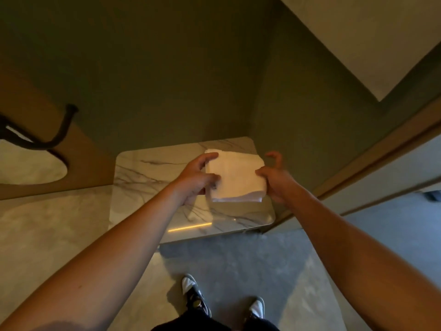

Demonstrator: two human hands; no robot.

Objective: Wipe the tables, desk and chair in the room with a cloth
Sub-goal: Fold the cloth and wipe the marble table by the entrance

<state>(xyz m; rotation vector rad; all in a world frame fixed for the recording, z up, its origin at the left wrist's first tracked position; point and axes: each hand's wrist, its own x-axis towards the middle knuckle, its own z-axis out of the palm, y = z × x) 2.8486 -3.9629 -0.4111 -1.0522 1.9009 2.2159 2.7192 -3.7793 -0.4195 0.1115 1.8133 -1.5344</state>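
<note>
A folded white cloth is held in the air above a small marble-topped table with rounded corners, set in a corner against an olive-green wall. My left hand grips the cloth's left edge, thumb on top and fingers curled beneath. At the right edge my right hand pinches the cloth, its other fingers curled above. The cloth covers part of the table's far right area.
To the left stands a chair with a dark curved metal frame beside a wooden panel. A wooden-edged panel runs along the right. Grey concrete floor lies in front of the table, with my two shoes at the bottom.
</note>
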